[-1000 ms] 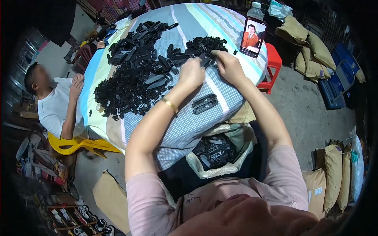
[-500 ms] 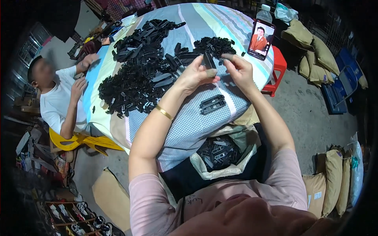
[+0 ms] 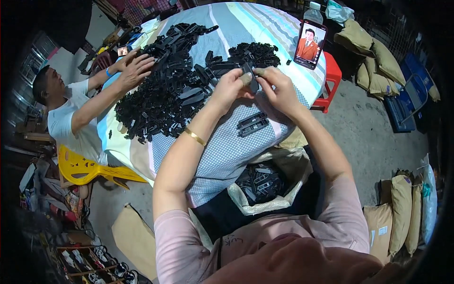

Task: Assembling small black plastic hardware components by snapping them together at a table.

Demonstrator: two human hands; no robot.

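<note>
My left hand (image 3: 230,91) grips a long black plastic part (image 3: 252,79) between thumb and fingers above the table. My right hand (image 3: 278,86) meets it from the other side, fingertips pinched at the part's upper end; whether a small piece sits between them is hidden. Just below my hands, a few long black slotted plastic pieces (image 3: 253,124) lie side by side on the dotted cloth. A heap of small black parts (image 3: 255,53) is beyond my hands. Larger black parts (image 3: 191,94) spread to the left of my left hand.
Across the table's left side, a co-worker's hands (image 3: 135,68) reach to the big pile (image 3: 158,102). An open sack (image 3: 295,191) of black parts stands at my lap. A phone (image 3: 310,45) leans on a bottle (image 3: 313,13) near a red stool (image 3: 334,80).
My right hand has moved in to the black part in my left hand, which has turned a little. The co-worker's hands have stretched out to the pile.
</note>
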